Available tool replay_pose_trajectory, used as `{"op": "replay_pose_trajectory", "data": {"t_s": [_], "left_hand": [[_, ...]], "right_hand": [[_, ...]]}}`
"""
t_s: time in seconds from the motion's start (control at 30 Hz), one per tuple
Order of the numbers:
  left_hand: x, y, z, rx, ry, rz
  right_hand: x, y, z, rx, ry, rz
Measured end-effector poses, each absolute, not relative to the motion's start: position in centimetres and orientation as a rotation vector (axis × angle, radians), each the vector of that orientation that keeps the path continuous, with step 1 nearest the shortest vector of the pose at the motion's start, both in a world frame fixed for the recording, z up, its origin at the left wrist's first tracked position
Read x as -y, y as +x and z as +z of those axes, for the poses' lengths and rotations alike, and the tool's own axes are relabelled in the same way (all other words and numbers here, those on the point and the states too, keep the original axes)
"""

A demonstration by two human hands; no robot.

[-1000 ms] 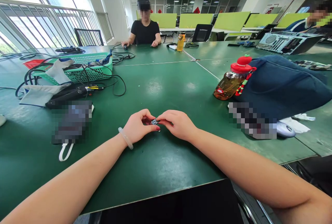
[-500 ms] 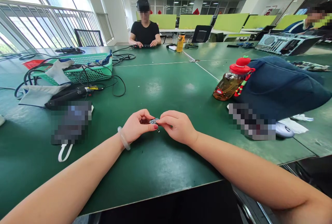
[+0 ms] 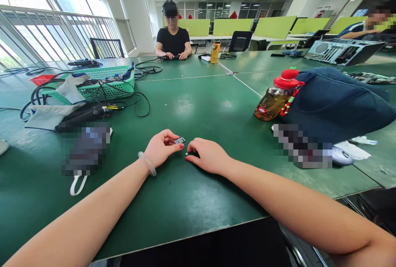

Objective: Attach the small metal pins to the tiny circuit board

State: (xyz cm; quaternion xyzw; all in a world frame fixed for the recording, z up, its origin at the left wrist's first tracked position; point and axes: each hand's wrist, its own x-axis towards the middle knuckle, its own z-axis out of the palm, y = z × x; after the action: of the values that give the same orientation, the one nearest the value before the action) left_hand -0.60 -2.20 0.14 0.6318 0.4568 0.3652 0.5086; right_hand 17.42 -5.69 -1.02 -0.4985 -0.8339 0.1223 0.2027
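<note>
Centre frame: left hand point(image 3: 161, 150) pinches small metal part point(image 3: 180, 140) between thumb and forefinger, lifted just above green bench point(image 3: 192, 106) for view. Right hand point(image 3: 208, 156) rests beside it, fingers curled onto bench over tiny loose piece point(image 3: 187, 154), pinning it. Bottle point(image 3: 276, 96) right of centre.

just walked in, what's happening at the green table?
A person seated at the green table pinches a small metal part in the left hand. The right hand rests fingers-down on the table beside it, at a tiny piece too small to identify. A lidded bottle leans against a dark blue bag at right. Another person works at the far end.
</note>
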Motion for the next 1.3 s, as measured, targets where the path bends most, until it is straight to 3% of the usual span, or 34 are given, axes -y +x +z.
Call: {"op": "replay_pose_trajectory", "data": {"t_s": [0.53, 1.3], "left_hand": [[2.8, -0.3, 0.3, -1.143, 1.735, 0.721], [3.5, -0.1, 0.5, -1.102, 1.802, 0.690]], "right_hand": [[4.3, 18.5, -1.0, 2.262, -1.438, 0.502], [5.9, 17.3, 0.0, 2.192, -1.259, 0.312]]}}
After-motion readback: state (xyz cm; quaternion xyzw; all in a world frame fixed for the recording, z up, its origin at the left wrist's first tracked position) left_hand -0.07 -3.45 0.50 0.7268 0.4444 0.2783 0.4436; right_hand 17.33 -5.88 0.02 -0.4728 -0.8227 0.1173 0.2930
